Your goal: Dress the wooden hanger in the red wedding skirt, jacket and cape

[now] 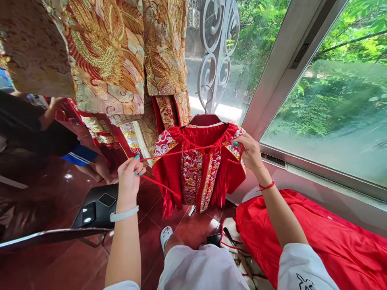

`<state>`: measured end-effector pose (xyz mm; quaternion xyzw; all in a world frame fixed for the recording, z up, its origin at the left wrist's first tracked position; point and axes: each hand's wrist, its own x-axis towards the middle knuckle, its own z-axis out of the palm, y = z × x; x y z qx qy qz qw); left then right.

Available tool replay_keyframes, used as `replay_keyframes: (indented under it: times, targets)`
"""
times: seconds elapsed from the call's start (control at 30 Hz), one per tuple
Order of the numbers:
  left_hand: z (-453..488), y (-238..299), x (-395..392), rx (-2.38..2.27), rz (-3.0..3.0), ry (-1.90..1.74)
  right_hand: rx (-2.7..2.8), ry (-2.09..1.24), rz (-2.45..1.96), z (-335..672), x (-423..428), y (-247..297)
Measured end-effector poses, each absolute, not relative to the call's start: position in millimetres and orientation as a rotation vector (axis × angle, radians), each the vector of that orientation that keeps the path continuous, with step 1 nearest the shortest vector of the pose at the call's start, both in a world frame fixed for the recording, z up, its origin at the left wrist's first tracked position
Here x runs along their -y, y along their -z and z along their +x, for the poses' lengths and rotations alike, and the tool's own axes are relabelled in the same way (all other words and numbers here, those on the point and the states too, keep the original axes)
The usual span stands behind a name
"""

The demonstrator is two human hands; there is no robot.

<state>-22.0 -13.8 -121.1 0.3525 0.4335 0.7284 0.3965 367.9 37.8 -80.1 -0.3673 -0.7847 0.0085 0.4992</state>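
A red embroidered garment (192, 173) with gathered neckline and fringes hangs from a dark hanger (204, 119) in front of the window. Across its front runs a thin red cord (178, 152), stretched between my two hands. My left hand (130, 174), off the garment's left side, is closed on the cord, and a length of it droops back toward the garment. At the garment's right shoulder, my right hand (247, 150) pinches the other end of the cord, with a loop below the fingers.
Gold and red embroidered garments (105, 56) hang at the upper left. A black chair (96, 205) holding a phone stands at left. Red cloth (302, 233) lies at lower right beneath the window (335, 100). Another person in blue shorts (80, 156) is at far left.
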Motion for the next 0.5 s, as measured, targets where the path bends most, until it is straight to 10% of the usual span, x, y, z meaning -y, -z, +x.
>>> replay_keyframes:
  times: [0.5]
  targets:
    - [18, 152, 40, -1.428, 1.635, -1.122, 2.122, -0.244, -0.765, 339, 21, 106]
